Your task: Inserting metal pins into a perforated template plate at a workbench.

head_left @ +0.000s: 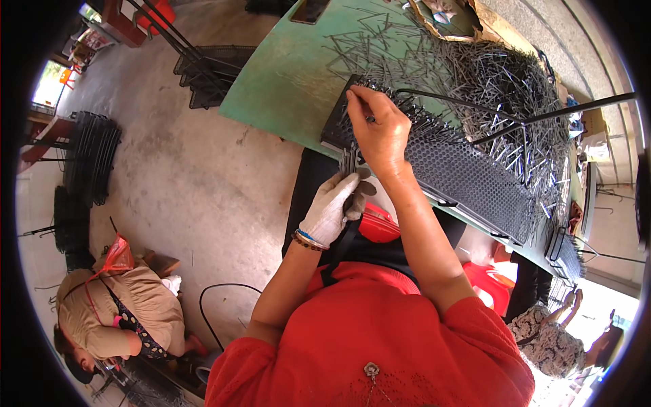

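Observation:
My left hand [329, 211], in a white glove with grey fingers, is closed round a bundle of thin dark metal rods [348, 161] that stick up past the fingers. My bare right hand [381, 132] is above and to the right of it, at the left end of a long black perforated tray [468, 178]. Its thumb and forefinger are pinched together over the tray; whatever is between them is too small to make out. Many rods stand upright in the tray's left part, partly hidden by this hand, while holes show toward the right.
Loose rods lie heaped [505, 88] and scattered on the green table [278, 81]. A bent black metal frame [522, 122] crosses above the tray. Red stools [380, 224] stand below the table edge. One person bends [129, 305] at lower left; another [549, 339] works at right.

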Action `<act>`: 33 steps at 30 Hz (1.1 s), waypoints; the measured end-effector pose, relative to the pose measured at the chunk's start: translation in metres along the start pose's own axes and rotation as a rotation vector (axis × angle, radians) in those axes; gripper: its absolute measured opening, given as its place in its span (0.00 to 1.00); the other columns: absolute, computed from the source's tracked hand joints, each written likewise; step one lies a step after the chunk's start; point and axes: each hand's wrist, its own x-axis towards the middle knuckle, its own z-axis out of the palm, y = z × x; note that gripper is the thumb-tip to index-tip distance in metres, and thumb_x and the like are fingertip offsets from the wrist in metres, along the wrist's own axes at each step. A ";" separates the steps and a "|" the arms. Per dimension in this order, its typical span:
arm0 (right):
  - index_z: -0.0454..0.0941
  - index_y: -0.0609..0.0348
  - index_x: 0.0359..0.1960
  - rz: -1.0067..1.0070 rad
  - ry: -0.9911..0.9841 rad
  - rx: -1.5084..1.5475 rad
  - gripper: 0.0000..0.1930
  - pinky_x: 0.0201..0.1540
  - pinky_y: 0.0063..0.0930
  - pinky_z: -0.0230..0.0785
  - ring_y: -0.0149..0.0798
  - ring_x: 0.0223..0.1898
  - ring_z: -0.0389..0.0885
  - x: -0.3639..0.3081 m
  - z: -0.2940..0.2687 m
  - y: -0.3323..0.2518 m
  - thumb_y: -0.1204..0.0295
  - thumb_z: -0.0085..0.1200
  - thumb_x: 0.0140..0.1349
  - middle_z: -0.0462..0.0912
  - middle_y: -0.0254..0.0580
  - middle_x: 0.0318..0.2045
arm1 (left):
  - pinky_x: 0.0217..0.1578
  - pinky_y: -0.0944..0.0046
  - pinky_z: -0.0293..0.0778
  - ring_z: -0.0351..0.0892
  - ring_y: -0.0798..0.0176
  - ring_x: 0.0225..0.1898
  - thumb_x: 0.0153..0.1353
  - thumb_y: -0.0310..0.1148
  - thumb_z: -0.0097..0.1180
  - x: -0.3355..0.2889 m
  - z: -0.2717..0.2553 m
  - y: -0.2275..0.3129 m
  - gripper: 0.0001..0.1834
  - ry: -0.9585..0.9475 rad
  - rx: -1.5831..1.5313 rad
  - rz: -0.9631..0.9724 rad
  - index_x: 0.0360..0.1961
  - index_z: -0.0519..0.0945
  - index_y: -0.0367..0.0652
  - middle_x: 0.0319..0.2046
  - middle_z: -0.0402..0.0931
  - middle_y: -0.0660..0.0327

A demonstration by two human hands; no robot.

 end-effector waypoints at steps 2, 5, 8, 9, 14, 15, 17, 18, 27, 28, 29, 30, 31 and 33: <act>0.83 0.63 0.38 -0.022 -0.010 -0.015 0.07 0.31 0.24 0.75 0.32 0.26 0.83 -0.003 0.003 0.003 0.78 0.63 0.58 0.85 0.42 0.28 | 0.17 0.76 0.61 0.70 0.76 0.19 0.71 0.35 0.48 0.001 -0.001 -0.001 0.15 0.025 0.017 -0.014 0.52 0.75 0.36 0.32 0.80 0.58; 0.83 0.63 0.37 -0.043 -0.056 -0.034 0.07 0.32 0.27 0.75 0.36 0.27 0.83 -0.010 0.004 0.006 0.78 0.64 0.57 0.85 0.42 0.29 | 0.16 0.76 0.61 0.70 0.76 0.19 0.71 0.34 0.49 0.000 0.001 -0.001 0.13 0.058 -0.010 -0.023 0.49 0.75 0.37 0.31 0.81 0.58; 0.84 0.62 0.36 -0.135 -0.108 -0.091 0.07 0.36 0.31 0.75 0.41 0.31 0.83 -0.013 0.003 0.010 0.77 0.64 0.55 0.84 0.42 0.32 | 0.16 0.76 0.61 0.70 0.76 0.19 0.71 0.34 0.49 0.000 -0.001 -0.001 0.11 0.054 -0.002 -0.018 0.46 0.75 0.38 0.31 0.81 0.57; 0.84 0.62 0.36 -0.230 -0.125 -0.143 0.08 0.39 0.34 0.75 0.44 0.33 0.83 -0.013 0.002 0.011 0.77 0.65 0.54 0.84 0.42 0.34 | 0.16 0.76 0.61 0.70 0.76 0.19 0.71 0.34 0.49 0.000 -0.001 0.000 0.11 0.054 -0.003 -0.018 0.46 0.75 0.38 0.31 0.81 0.57; 0.84 0.62 0.35 -0.222 -0.124 -0.176 0.07 0.41 0.35 0.74 0.44 0.34 0.81 -0.011 -0.003 0.005 0.76 0.65 0.54 0.83 0.43 0.36 | 0.16 0.76 0.62 0.71 0.75 0.19 0.71 0.34 0.48 0.001 -0.003 -0.002 0.10 0.042 -0.012 -0.021 0.45 0.75 0.39 0.31 0.81 0.57; 0.84 0.63 0.35 -0.240 -0.072 -0.137 0.07 0.38 0.34 0.74 0.42 0.33 0.81 -0.009 -0.005 0.005 0.75 0.65 0.55 0.83 0.43 0.35 | 0.16 0.76 0.62 0.71 0.75 0.19 0.71 0.34 0.48 0.000 -0.002 -0.001 0.10 0.041 -0.012 -0.021 0.45 0.75 0.39 0.31 0.81 0.57; 0.84 0.63 0.35 -0.057 -0.125 -0.024 0.07 0.36 0.31 0.74 0.39 0.31 0.81 -0.012 -0.014 -0.003 0.75 0.64 0.56 0.83 0.43 0.35 | 0.16 0.76 0.62 0.71 0.75 0.19 0.72 0.35 0.47 -0.003 0.000 0.001 0.12 0.028 -0.028 0.021 0.48 0.75 0.38 0.32 0.81 0.57; 0.84 0.64 0.36 0.128 -0.177 0.087 0.07 0.34 0.29 0.73 0.36 0.29 0.80 -0.013 -0.021 -0.009 0.74 0.64 0.57 0.83 0.43 0.35 | 0.16 0.76 0.62 0.71 0.75 0.19 0.72 0.35 0.47 -0.004 0.000 0.002 0.12 0.031 -0.030 0.022 0.48 0.75 0.38 0.32 0.81 0.57; 0.85 0.64 0.36 0.399 -0.448 0.111 0.07 0.31 0.21 0.71 0.27 0.28 0.78 -0.024 -0.050 -0.010 0.75 0.65 0.57 0.84 0.38 0.28 | 0.19 0.76 0.65 0.74 0.74 0.22 0.73 0.35 0.45 -0.002 0.006 -0.001 0.15 -0.073 -0.055 0.099 0.52 0.75 0.37 0.32 0.81 0.59; 0.84 0.65 0.38 0.492 -0.461 0.179 0.08 0.32 0.20 0.71 0.25 0.29 0.78 -0.024 -0.050 -0.009 0.76 0.64 0.57 0.84 0.36 0.28 | 0.19 0.76 0.65 0.74 0.74 0.22 0.73 0.35 0.45 -0.002 0.005 -0.003 0.15 -0.080 -0.064 0.100 0.52 0.75 0.37 0.32 0.81 0.59; 0.84 0.65 0.40 0.584 -0.474 0.248 0.09 0.34 0.19 0.71 0.24 0.29 0.78 -0.023 -0.050 -0.008 0.77 0.64 0.58 0.84 0.35 0.28 | 0.19 0.75 0.66 0.74 0.74 0.22 0.73 0.35 0.45 -0.002 0.005 -0.004 0.15 -0.087 -0.073 0.101 0.51 0.76 0.38 0.32 0.81 0.59; 0.84 0.65 0.40 0.583 -0.473 0.249 0.09 0.34 0.19 0.71 0.24 0.29 0.78 -0.022 -0.051 -0.007 0.77 0.64 0.58 0.84 0.35 0.28 | 0.19 0.75 0.66 0.74 0.74 0.22 0.73 0.35 0.45 -0.002 0.005 -0.004 0.15 -0.087 -0.072 0.102 0.51 0.76 0.38 0.32 0.81 0.59; 0.83 0.65 0.42 0.573 -0.451 0.324 0.10 0.34 0.18 0.71 0.23 0.30 0.78 -0.022 -0.052 -0.005 0.78 0.64 0.58 0.83 0.34 0.28 | 0.19 0.75 0.66 0.74 0.74 0.22 0.73 0.36 0.45 -0.002 0.006 -0.005 0.15 -0.060 -0.083 0.113 0.52 0.76 0.38 0.32 0.81 0.59; 0.82 0.66 0.43 0.562 -0.430 0.400 0.10 0.35 0.18 0.71 0.22 0.31 0.77 -0.020 -0.051 -0.005 0.79 0.63 0.59 0.83 0.34 0.29 | 0.19 0.75 0.67 0.75 0.74 0.22 0.73 0.36 0.46 -0.001 0.005 -0.007 0.15 -0.032 -0.094 0.125 0.52 0.76 0.38 0.33 0.81 0.59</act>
